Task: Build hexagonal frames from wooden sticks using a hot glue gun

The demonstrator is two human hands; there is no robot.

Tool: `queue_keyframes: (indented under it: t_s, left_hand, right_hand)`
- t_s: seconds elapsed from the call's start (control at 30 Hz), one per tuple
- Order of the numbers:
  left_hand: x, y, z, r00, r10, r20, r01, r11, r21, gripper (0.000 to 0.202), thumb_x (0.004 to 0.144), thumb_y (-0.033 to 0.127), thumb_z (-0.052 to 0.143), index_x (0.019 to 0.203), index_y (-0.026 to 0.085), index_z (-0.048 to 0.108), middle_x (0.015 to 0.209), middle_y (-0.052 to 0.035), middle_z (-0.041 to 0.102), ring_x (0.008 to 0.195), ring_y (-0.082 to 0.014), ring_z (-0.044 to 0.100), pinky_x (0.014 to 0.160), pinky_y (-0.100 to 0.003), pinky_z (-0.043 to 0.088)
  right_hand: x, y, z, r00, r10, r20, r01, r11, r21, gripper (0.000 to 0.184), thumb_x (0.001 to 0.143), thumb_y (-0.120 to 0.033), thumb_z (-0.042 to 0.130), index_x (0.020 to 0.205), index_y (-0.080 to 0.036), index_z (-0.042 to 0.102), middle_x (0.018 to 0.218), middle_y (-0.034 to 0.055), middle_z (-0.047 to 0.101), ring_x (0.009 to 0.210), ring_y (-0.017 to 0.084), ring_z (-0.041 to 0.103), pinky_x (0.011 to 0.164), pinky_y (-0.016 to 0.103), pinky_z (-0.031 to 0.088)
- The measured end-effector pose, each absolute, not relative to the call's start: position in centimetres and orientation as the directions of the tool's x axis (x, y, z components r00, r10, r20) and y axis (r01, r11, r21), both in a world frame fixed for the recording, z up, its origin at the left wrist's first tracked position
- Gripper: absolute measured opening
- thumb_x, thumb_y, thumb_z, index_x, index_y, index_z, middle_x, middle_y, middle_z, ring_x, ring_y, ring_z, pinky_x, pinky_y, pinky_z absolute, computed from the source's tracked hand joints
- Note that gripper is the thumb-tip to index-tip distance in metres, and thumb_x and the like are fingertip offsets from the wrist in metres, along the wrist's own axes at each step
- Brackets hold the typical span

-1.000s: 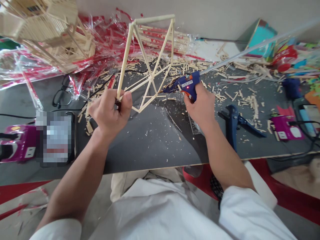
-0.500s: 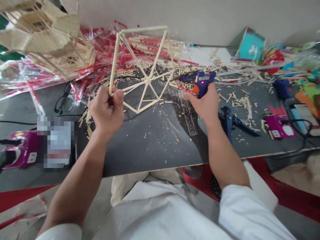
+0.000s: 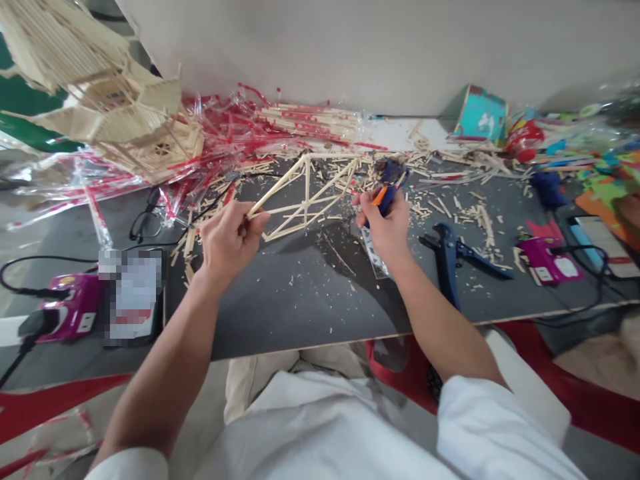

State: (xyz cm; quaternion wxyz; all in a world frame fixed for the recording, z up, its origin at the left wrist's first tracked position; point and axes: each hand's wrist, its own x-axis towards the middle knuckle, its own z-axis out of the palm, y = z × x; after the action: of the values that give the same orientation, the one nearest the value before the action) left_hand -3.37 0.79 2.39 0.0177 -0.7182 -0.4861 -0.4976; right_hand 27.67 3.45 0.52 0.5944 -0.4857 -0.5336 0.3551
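Note:
My left hand (image 3: 231, 239) pinches the near left stick of a hexagonal wooden stick frame (image 3: 306, 193), whose spokes meet in the middle. The frame is tilted and seen at a low angle, its far side over the stick scraps. In my right hand (image 3: 384, 223) is a blue and orange glue gun (image 3: 387, 193), its nozzle pointing away from me and partly lost among the scraps. A gap lies between the gun and the frame's right side. Blue cutters (image 3: 450, 257) rest on the table right of my right forearm.
The dark table (image 3: 300, 313) carries scattered stick offcuts (image 3: 475, 220). A stick-built model (image 3: 130, 107) and red-and-clear wrappers (image 3: 220, 127) stand at the back left. Glasses (image 3: 147, 223), a phone (image 3: 133, 300) and a purple power socket (image 3: 75, 307) lie left; another purple socket (image 3: 550, 260) lies right.
The frame has been lowered and tipped from facing me to a flatter angle. My right hand, with the glue gun, has moved inward and slightly lower, turning the gun away from me.

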Motion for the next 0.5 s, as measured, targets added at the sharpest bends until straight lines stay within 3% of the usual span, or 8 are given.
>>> queue_keyframes:
  t_s: [0.17,0.3,0.37,0.5]
  left_hand:
    - [-3.6,1.0,5.4,0.016,0.619,0.785,0.681,-0.581,0.444,0.032,0.101,0.054,0.069,0.084,0.026,0.067,0.082,-0.0063,0.065,0.070,-0.0183,0.054,0.064,-0.035,0.044]
    - [-5.0,1.6,9.1,0.088,0.603,0.793,0.728,-0.582,0.362,0.026,0.102,0.043,0.066,0.089,0.021,0.072,0.097,-0.0104,0.071,0.082,-0.0163,0.060,0.065,-0.032,0.043]
    - [-5.8,2.0,10.9,0.057,0.673,0.737,0.771,-0.499,0.395,0.027,0.101,0.045,0.069,0.094,0.020,0.076,0.078,-0.0033,0.069,0.069,-0.0129,0.055,0.065,-0.031,0.040]
    - [-6.5,3.1,13.7,0.119,0.725,0.678,0.794,-0.480,0.374,0.023,0.097,0.040,0.075,0.095,0.017,0.080,0.067,0.0027,0.073,0.057,-0.0086,0.054,0.068,-0.028,0.043]
  right_hand:
    - [27.9,3.4,0.3,0.191,0.934,0.302,0.124,0.282,-0.951,0.059,0.083,-0.074,0.080,0.103,-0.030,0.046,0.083,-0.0052,0.056,0.054,0.012,0.050,0.054,0.035,0.050]
    - [29.2,4.3,-0.1,0.222,0.917,0.332,0.199,0.290,-0.936,0.068,0.076,-0.077,0.083,0.111,-0.031,0.046,0.079,-0.0072,0.048,0.060,0.014,0.048,0.061,0.036,0.052]
    - [29.6,4.6,-0.2,0.236,0.910,0.341,0.226,0.290,-0.930,0.069,0.077,-0.079,0.080,0.112,-0.031,0.045,0.081,-0.0069,0.048,0.061,0.014,0.047,0.063,0.035,0.052]
    - [29.8,4.5,0.2,0.279,0.890,0.362,0.276,0.287,-0.917,0.064,0.080,-0.080,0.076,0.107,-0.030,0.046,0.080,-0.0062,0.048,0.060,0.014,0.048,0.059,0.034,0.048]
